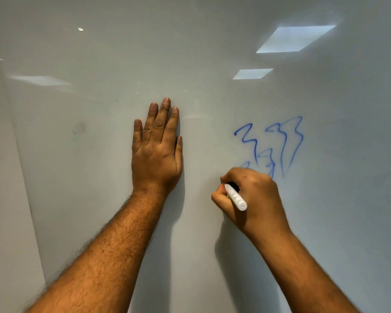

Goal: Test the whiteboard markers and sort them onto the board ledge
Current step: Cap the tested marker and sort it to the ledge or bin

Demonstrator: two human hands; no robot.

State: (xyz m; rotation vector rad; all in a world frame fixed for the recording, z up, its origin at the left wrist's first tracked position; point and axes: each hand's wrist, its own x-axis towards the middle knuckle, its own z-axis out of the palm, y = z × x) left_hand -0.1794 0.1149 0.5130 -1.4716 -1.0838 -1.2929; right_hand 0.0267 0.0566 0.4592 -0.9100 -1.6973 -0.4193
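White marker [236, 197] with dark front end, in right hand's [248, 199] curled grip; left hand [157, 150] flat, fingers straight.

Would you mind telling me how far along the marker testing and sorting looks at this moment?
Done: blue scribbles already cover part of the whiteboard, so some testing has produced ink. In hand: the right hand grips a white marker at the board just below those scribbles, while the left hand lies flat on the board. Left: sorting; neither the ledge nor any other markers are in view.
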